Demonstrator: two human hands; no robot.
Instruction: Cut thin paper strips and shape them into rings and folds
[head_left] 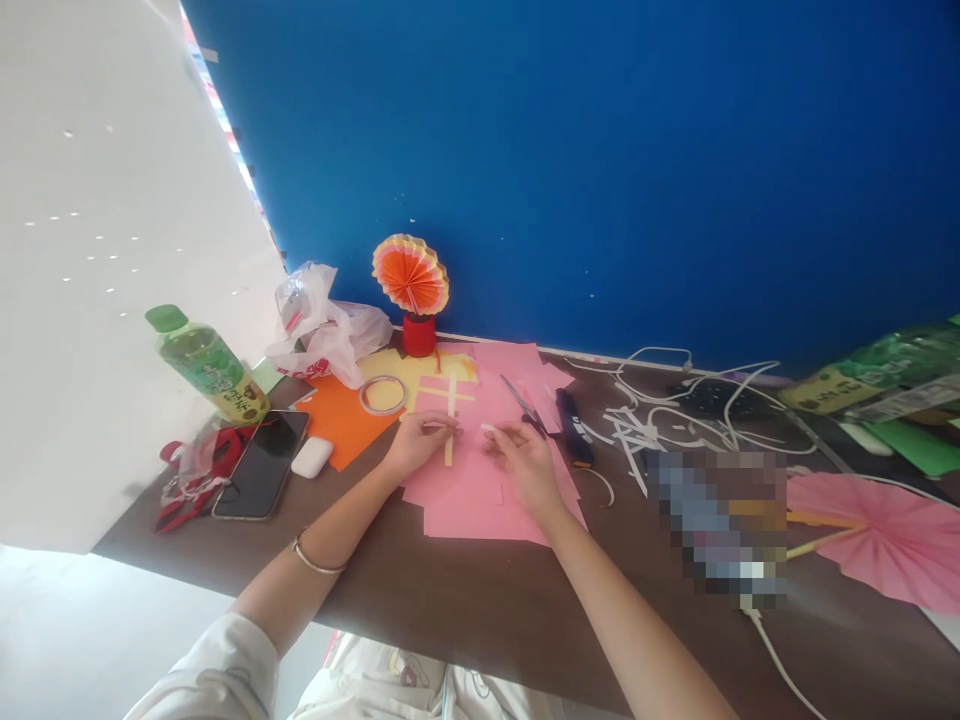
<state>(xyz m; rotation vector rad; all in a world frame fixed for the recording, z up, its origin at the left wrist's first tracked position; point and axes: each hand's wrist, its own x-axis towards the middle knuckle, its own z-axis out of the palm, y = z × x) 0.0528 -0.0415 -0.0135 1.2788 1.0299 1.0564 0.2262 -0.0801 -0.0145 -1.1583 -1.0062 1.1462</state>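
My left hand [417, 443] rests on a stack of pink paper sheets [480, 490], its fingers pinched together at a pale yellow paper strip [450, 410] that lies across the pink paper. My right hand [525, 455] sits close beside it on the pink paper, fingers curled and pinching something small and white that I cannot make out. Scissors [525, 405] lie just beyond my right hand. A dark blue cutter [574, 428] lies to the right of the scissors.
A tape roll [383, 394] lies on yellow and orange paper. An orange paper fan in a red holder [411, 290] stands at the blue wall. A green bottle [210, 365], a phone [262, 463], a plastic bag [322, 325], white cables [675, 400] and a pink fan [885, 540] surround the work.
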